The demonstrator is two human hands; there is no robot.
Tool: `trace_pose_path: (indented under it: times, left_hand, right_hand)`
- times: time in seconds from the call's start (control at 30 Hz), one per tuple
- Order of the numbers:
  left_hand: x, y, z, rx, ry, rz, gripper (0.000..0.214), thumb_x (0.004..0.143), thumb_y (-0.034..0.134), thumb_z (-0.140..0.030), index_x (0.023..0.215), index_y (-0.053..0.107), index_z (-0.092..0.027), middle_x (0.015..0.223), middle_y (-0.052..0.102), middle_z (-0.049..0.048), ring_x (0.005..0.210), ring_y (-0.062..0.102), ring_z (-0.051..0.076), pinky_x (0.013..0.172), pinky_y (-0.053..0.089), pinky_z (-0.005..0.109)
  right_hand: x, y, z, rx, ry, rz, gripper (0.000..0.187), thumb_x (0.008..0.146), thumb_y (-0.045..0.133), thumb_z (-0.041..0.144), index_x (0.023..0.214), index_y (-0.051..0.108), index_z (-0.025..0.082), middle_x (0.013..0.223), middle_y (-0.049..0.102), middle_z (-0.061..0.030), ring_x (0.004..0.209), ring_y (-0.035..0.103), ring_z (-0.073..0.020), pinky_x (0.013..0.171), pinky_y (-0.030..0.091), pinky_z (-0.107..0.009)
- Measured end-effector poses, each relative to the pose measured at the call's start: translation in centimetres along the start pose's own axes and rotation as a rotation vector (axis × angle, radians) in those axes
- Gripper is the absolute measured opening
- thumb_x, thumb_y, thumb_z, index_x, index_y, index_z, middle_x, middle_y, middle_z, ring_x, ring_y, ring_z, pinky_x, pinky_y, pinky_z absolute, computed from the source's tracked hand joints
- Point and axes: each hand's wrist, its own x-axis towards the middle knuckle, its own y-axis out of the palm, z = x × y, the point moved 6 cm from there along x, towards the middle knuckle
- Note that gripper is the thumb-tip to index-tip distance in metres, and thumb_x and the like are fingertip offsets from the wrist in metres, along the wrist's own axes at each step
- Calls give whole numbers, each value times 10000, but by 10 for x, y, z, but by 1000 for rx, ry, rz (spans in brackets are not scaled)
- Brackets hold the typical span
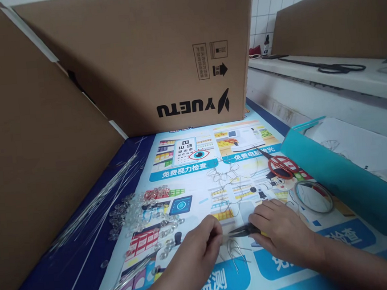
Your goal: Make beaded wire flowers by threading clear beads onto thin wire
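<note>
My right hand (280, 229) is wrapped round a pair of pliers (242, 231) with dark jaws and a bit of yellow handle showing. The jaws point left and reach the fingertips of my left hand (204, 242). Those fingertips are pinched together on a thin wire, mostly hidden by the fingers. Just below the jaws, several bent wire ends (235, 251) fan out over the printed sheet. Beyond my hands lie loose curled wires (224, 174). Left of my left hand is a spread of clear round beads (135, 212).
Long straight wires (94, 202) lie at the left, beside a tall cardboard box (140, 60). Red-handled scissors (280, 167) and a wire coil (313, 196) lie at the right, near a teal box (337, 183). Black scissors (338, 67) rest on a white ledge (369, 82).
</note>
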Motion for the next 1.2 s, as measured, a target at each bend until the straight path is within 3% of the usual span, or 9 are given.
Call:
trace_pose_path:
  times: [0.17, 0.33, 0.7, 0.87, 1.2]
  left_hand:
    - [1, -1, 0, 8, 48, -5, 101, 876, 407, -185, 789, 451, -211, 692, 530, -41, 628, 468, 128, 567, 322, 221]
    - [0, -10, -1, 160, 76, -80, 116, 877, 400, -170, 810, 485, -211, 796, 559, -12, 706, 507, 151, 612, 340, 247]
    - [-3, -5, -2, 359, 57, -52, 132, 872, 429, -186, 843, 550, -229, 865, 599, 7, 744, 572, 186, 618, 396, 277]
    - [0, 1, -3, 498, 74, -38, 165, 882, 449, -210, 967, 588, -235, 965, 594, 41, 853, 585, 240, 701, 446, 350]
    - [3, 11, -9, 567, 107, 29, 181, 879, 422, -155, 875, 601, -185, 926, 595, 78, 863, 566, 259, 717, 454, 379]
  right_hand:
    - [2, -1, 3, -31, -14, 37, 121, 825, 577, 293, 902, 594, 201, 883, 602, -44, 844, 501, -222, 766, 319, -361]
    - [0, -7, 8, -62, 4, 152, 101, 813, 593, 318, 809, 594, 218, 818, 609, -32, 784, 521, -217, 698, 310, -346]
    - [-5, -15, 16, -154, 64, 340, 128, 813, 585, 331, 816, 644, 217, 796, 644, -60, 737, 584, -252, 634, 346, -350]
    - [-4, -16, 21, -171, 78, 370, 137, 807, 601, 335, 837, 656, 213, 817, 657, -66, 745, 596, -260, 637, 364, -356]
    - [-3, -11, 24, -201, 33, 322, 97, 793, 628, 304, 781, 647, 211, 750, 651, -52, 674, 588, -242, 581, 335, -335]
